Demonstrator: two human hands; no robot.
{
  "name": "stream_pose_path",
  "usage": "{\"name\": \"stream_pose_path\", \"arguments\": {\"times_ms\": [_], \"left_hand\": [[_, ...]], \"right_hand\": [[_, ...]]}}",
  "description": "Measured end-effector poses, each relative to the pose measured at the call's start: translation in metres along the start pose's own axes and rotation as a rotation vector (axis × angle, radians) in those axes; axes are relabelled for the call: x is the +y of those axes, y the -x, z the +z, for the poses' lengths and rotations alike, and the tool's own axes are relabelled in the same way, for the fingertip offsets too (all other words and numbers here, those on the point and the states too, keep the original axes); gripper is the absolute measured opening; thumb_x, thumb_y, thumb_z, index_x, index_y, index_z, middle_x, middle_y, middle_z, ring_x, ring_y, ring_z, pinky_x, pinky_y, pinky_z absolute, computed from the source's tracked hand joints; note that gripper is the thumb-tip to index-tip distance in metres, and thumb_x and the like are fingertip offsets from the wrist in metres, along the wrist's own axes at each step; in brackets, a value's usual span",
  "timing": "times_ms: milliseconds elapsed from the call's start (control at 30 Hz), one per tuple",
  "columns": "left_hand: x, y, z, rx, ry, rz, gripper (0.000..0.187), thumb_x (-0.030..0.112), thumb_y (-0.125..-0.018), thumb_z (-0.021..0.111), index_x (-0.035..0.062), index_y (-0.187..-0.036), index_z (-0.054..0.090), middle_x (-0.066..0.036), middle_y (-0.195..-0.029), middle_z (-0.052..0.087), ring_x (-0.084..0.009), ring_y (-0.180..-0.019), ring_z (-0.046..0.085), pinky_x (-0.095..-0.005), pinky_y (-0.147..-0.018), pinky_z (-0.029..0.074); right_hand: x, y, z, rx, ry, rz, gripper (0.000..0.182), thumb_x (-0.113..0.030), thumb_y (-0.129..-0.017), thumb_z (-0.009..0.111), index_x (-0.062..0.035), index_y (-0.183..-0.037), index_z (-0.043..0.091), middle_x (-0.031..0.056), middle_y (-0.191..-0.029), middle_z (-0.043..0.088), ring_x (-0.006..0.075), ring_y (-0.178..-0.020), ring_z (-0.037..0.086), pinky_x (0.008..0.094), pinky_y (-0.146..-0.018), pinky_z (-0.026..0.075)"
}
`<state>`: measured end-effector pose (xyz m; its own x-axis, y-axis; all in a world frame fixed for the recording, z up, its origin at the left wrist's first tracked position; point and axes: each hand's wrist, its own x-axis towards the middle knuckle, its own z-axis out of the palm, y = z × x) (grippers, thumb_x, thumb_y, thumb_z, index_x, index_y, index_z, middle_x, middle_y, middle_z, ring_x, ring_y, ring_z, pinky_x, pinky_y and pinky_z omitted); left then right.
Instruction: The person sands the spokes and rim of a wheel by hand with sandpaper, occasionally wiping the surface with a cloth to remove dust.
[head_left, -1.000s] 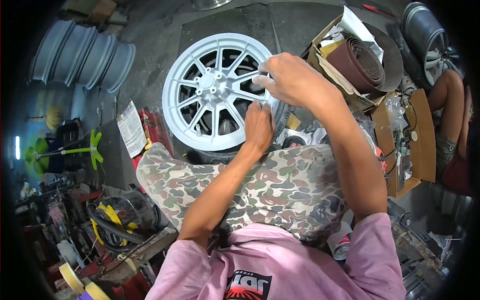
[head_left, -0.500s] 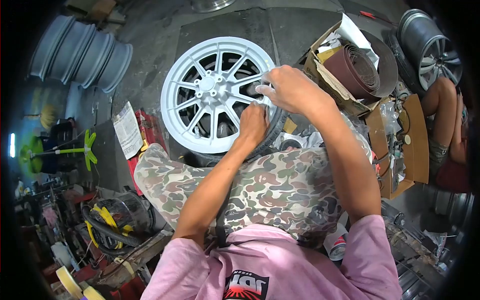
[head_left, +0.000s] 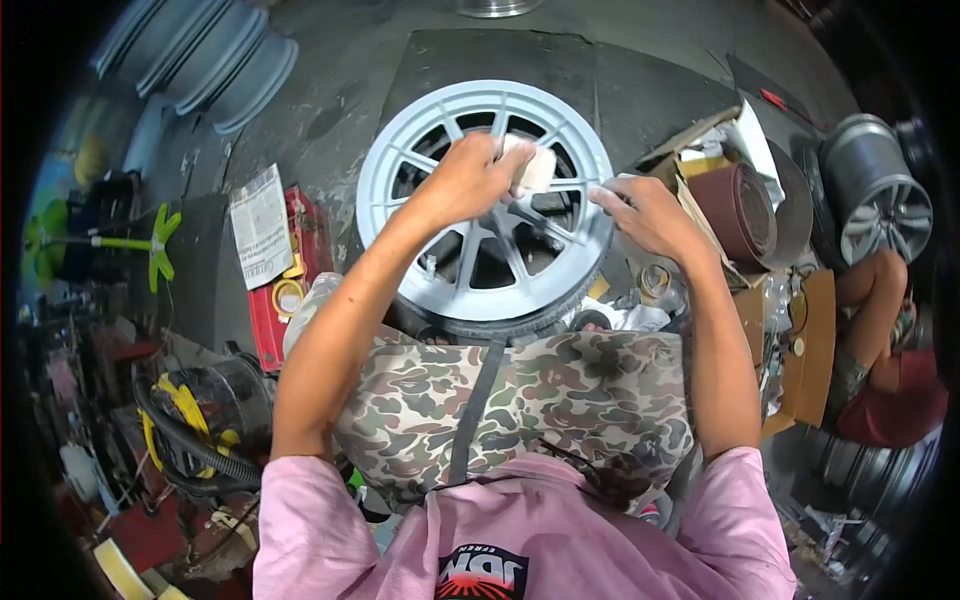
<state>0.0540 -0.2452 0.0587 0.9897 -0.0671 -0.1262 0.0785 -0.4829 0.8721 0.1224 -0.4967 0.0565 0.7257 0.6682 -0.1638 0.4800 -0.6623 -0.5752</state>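
A pale grey alloy wheel [head_left: 400,278] lies face up in front of me, resting on a dark tyre [head_left: 530,326]. My left hand [head_left: 470,178] is closed around a small cream-coloured pad [head_left: 538,170], held over the upper middle of the wheel, where it covers the hub. At the wheel's right edge is my right hand [head_left: 650,212], its thumb on the rim and its fingers curled by the outer lip. Whitish dust coats the fingertips of this hand.
On the right stand a carton with a brown abrasive roll [head_left: 735,215] and an open cardboard box [head_left: 808,345]. A red case [head_left: 268,320] with newspaper [head_left: 262,225] lies left. Another person's bent leg [head_left: 870,300] shows at far right, near a silver wheel [head_left: 885,222].
My left hand has moved from the wheel's lower right edge up over its middle, and the cream pad now shows in it. My right hand has lowered along the right rim. The view has shifted.
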Motion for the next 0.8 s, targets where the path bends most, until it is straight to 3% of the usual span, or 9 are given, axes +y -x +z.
{"name": "stream_pose_path", "arguments": {"times_ms": [33,133,200,333,433,567,667,733,800], "left_hand": [[0.01,0.004,-0.012,0.022,-0.016,-0.008,0.048,0.04,-0.101,0.05,-0.0032,-0.1,0.071,-0.006,-0.073,0.067,-0.0091,-0.063,0.062,-0.0247,-0.059,0.049],[0.005,0.009,-0.015,0.04,0.091,0.025,0.05,0.043,-0.102,0.048,-0.001,-0.1,0.071,-0.002,-0.07,0.063,-0.0073,-0.061,0.058,-0.0246,-0.056,0.045],[-0.001,0.011,-0.006,0.017,0.113,0.113,0.048,0.041,-0.103,0.047,-0.0004,-0.095,0.07,-0.001,-0.068,0.062,-0.0062,-0.062,0.055,-0.0264,-0.056,0.044],[-0.003,0.017,-0.011,0.003,-0.156,0.159,0.053,0.04,-0.103,0.044,-0.0063,-0.088,0.066,-0.018,-0.07,0.064,-0.032,-0.068,0.063,-0.0402,-0.071,0.049],[-0.039,0.014,-0.041,0.077,-0.31,0.074,0.048,0.039,-0.101,0.049,-0.0045,-0.098,0.068,-0.025,-0.085,0.068,-0.0395,-0.084,0.067,-0.0444,-0.079,0.05],[-0.118,0.033,-0.091,0.39,-0.624,-0.273,0.046,0.043,-0.091,0.064,-0.0017,-0.101,0.069,-0.026,-0.096,0.069,-0.042,-0.094,0.066,-0.0476,-0.086,0.05],[-0.198,0.049,-0.121,0.43,-0.674,-0.304,0.049,0.046,-0.088,0.068,-0.003,-0.095,0.067,-0.022,-0.09,0.07,-0.0371,-0.085,0.069,-0.0462,-0.079,0.054],[-0.207,0.056,-0.127,0.044,-0.276,-0.745,0.047,0.039,-0.087,0.071,-0.0081,-0.093,0.065,-0.024,-0.093,0.069,-0.033,-0.072,0.071,-0.0438,-0.066,0.058],[-0.212,0.06,-0.109,0.095,-0.055,-0.725,0.047,0.035,-0.086,0.072,-0.0107,-0.092,0.064,-0.024,-0.092,0.069,-0.0315,-0.069,0.071,-0.042,-0.06,0.059]], "right_hand": [[-0.006,-0.005,0.002,-0.013,0.013,-0.014,0.041,-0.037,-0.097,0.055,0.0021,-0.104,0.069,0.0234,-0.082,0.068,0.0367,-0.08,0.066,0.0406,-0.076,0.05],[-0.026,-0.017,0.007,-0.091,-0.843,0.142,0.045,-0.043,-0.098,0.057,-0.0003,-0.11,0.065,0.002,-0.08,0.065,0.0085,-0.07,0.06,0.0257,-0.069,0.049],[-0.029,-0.024,0.016,-0.121,-0.886,0.122,0.037,-0.037,-0.097,0.061,-0.0018,-0.106,0.064,0.0024,-0.081,0.065,0.0083,-0.069,0.06,0.0245,-0.067,0.049],[-0.031,-0.034,0.023,-0.139,-0.993,0.086,0.021,-0.023,-0.091,0.072,-0.0053,-0.096,0.063,0.0023,-0.08,0.065,0.0069,-0.066,0.059,0.022,-0.063,0.048],[-0.014,-0.04,0.016,-0.044,-0.855,0.082,0.022,-0.025,-0.091,0.071,-0.005,-0.094,0.063,0.0021,-0.079,0.065,0.0058,-0.066,0.059,0.0213,-0.062,0.046],[0.096,-0.059,0.029,0.474,0.033,0.3,0.032,-0.029,-0.089,0.067,0.0026,-0.096,0.062,0.0146,-0.086,0.069,0.0279,-0.077,0.066,0.038,-0.073,0.051],[0.134,-0.063,0.04,0.493,0.105,0.444,0.036,-0.029,-0.086,0.067,0.0032,-0.101,0.062,0.0229,-0.096,0.069,0.0387,-0.093,0.066,0.0443,-0.083,0.05],[0.156,-0.077,0.059,0.493,0.017,0.435,0.036,-0.03,-0.085,0.066,0.0016,-0.103,0.063,0.0242,-0.099,0.068,0.0392,-0.098,0.066,0.0442,-0.086,0.049],[0.161,-0.097,0.061,0.365,-0.138,0.487,0.041,-0.032,-0.086,0.064,-0.0011,-0.114,0.064,0.0255,-0.106,0.068,0.0416,-0.106,0.063,0.0442,-0.091,0.048]]}}
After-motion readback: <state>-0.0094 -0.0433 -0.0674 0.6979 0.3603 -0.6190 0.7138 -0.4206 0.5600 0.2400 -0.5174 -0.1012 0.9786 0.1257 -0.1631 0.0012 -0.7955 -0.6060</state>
